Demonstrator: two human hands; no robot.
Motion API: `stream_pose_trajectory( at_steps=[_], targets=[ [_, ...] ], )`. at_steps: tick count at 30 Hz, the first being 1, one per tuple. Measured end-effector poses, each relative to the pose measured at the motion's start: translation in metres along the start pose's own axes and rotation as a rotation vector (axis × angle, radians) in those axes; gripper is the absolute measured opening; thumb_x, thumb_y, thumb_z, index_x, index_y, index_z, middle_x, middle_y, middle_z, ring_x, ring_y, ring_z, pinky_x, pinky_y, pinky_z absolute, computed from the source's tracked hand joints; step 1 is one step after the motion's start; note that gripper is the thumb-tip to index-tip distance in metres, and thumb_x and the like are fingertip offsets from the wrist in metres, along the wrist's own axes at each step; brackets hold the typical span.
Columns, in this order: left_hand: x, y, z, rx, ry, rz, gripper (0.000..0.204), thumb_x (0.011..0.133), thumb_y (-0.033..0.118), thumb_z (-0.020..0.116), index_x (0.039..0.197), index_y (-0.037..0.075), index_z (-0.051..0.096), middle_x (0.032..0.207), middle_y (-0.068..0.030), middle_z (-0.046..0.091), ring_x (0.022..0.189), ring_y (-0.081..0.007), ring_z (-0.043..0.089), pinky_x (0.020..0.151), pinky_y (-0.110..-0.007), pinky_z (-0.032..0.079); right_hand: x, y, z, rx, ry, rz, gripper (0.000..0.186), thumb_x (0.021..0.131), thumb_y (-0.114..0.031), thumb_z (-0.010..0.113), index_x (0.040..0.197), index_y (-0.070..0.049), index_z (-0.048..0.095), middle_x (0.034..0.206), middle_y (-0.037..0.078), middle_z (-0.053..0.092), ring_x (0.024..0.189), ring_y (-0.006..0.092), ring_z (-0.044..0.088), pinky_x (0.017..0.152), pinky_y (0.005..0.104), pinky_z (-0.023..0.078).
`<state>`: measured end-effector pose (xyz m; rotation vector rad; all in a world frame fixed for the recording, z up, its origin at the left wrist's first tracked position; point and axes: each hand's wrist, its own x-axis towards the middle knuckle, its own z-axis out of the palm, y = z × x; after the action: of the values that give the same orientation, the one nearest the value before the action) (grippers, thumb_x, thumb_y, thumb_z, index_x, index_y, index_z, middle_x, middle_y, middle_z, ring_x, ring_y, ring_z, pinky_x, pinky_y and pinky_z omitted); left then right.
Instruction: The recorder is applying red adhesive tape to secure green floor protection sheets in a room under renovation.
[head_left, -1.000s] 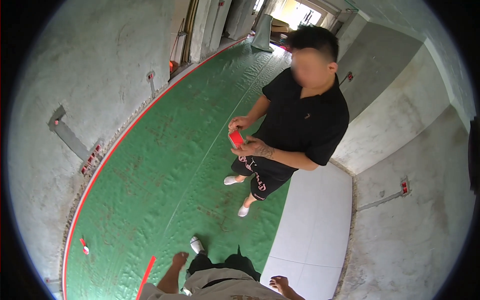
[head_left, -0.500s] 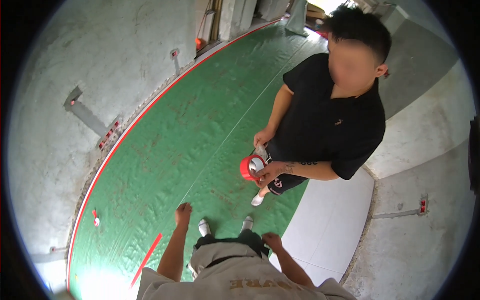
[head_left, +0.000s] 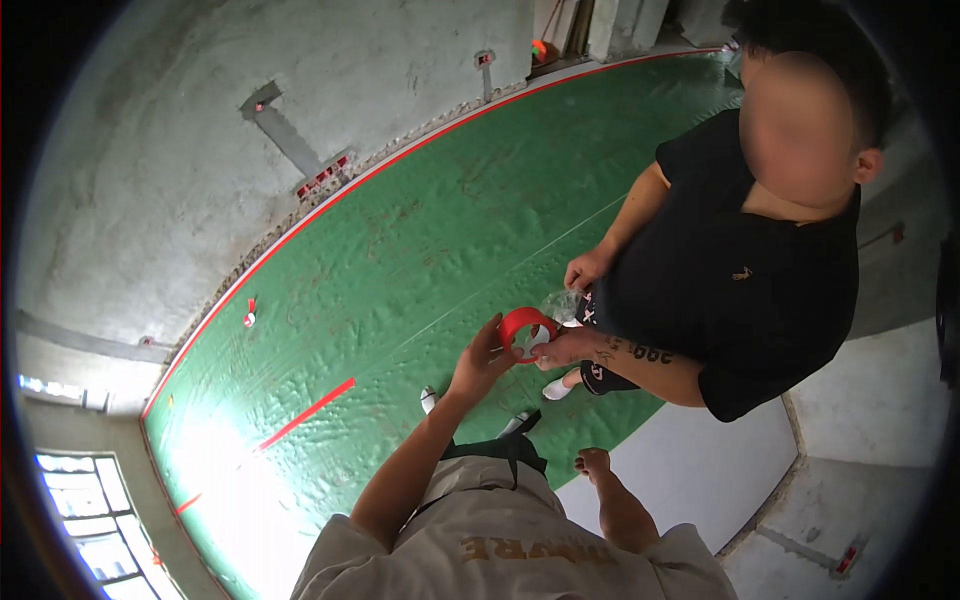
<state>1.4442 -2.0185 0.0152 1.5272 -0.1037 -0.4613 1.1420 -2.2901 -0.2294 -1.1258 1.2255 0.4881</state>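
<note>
A roll of red tape (head_left: 527, 334) is between me and a co-worker, held up above the floor. My left hand (head_left: 480, 362) is stretched forward, its fingers closed on the left side of the roll. The co-worker's hand (head_left: 566, 347) grips the same roll from the right. My right hand (head_left: 593, 462) hangs low at my right side, fingers loosely bent and apart, with nothing seen in it. Crumpled clear plastic (head_left: 564, 304) is beside the co-worker's other hand (head_left: 587, 270).
The co-worker in a black shirt (head_left: 770, 290) stands close at front right. Green sheeting (head_left: 400, 250) covers the floor, edged with red tape. A red strip (head_left: 307, 413) and a small tape roll (head_left: 250, 320) are at left. White flooring (head_left: 700, 470) is at right, a bare wall (head_left: 200, 150) far left.
My left hand has risen and reached forward right to the tape roll. My right hand stays low. The view has turned left, bringing a window in at lower left.
</note>
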Motion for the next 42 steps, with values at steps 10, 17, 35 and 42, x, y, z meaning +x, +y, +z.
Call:
stream_pose_trajectory(
  at_steps=[10,17,35,42],
  targets=[
    [-0.088,0.018,-0.046,-0.548,0.157,0.102,0.053,0.096,0.013,0.070,0.144,-0.001,0.055,0.132,-0.0109,0.067,0.126,-0.0229,0.063,0.110,-0.040,0.050,-0.045,-0.100,0.062,-0.455,-0.241,-0.641,0.028,0.102,-0.026,0.068,0.102,0.002,0.071,0.086,0.007,0.073,0.077,0.0152,0.070,0.071,0.0319,0.054],
    [-0.124,0.042,-0.050,-0.975,0.112,-0.011,0.056,0.108,0.024,0.047,0.156,-0.004,0.038,0.156,-0.0228,0.050,0.143,-0.0371,0.051,0.117,-0.049,0.044,-0.259,-0.259,0.185,-0.576,-0.584,-1.367,0.069,0.089,-0.031,0.083,0.146,-0.003,0.055,0.133,0.015,0.066,0.125,0.0277,0.061,0.108,0.0420,0.046],
    [-0.201,0.052,-0.167,-0.419,0.446,0.462,0.066,0.103,0.023,0.066,0.160,0.003,0.040,0.162,-0.0191,0.044,0.143,-0.0328,0.052,0.118,-0.045,0.042,-0.361,-0.208,0.347,-0.952,-0.285,-1.810,0.058,0.080,-0.010,0.083,0.132,0.001,0.061,0.123,0.019,0.066,0.112,0.0388,0.064,0.097,0.0469,0.050],
    [-0.210,0.084,-0.190,0.164,0.505,0.552,0.060,0.090,0.017,0.080,0.146,0.005,0.061,0.154,-0.0211,0.054,0.136,-0.0393,0.057,0.112,-0.046,0.047,-0.382,-0.195,0.378,-1.072,-0.178,-1.980,0.063,0.074,-0.005,0.083,0.133,-0.001,0.061,0.114,0.015,0.067,0.110,0.0356,0.064,0.103,0.0521,0.047]
  ],
)
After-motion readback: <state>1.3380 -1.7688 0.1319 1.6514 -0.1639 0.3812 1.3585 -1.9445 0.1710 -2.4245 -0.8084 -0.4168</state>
